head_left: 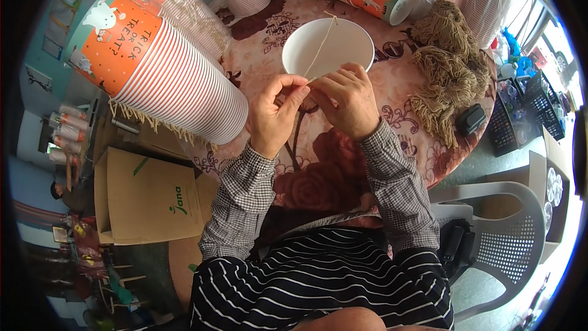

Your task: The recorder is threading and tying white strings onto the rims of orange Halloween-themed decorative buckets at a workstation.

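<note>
A thin beige string (320, 49) runs from the far rim of a white round paper bucket (295, 43) across its open mouth to my fingers. My left hand (277, 110) pinches the string between thumb and forefinger. My right hand (350, 99) is closed beside it, its fingertips meeting the left ones at the string's near end. Both hands are at the bucket's near edge and partly cover it. Whether the string is knotted between my fingertips is too small to tell.
Nested orange-printed paper buckets (177, 73) lean at left, with more stacks along the back. A heap of beige strings (450, 67) and a small black object (470, 119) lie at right on the flowered tablecloth (318, 171). A cardboard box (153, 196) and plastic chair (508, 233) flank me.
</note>
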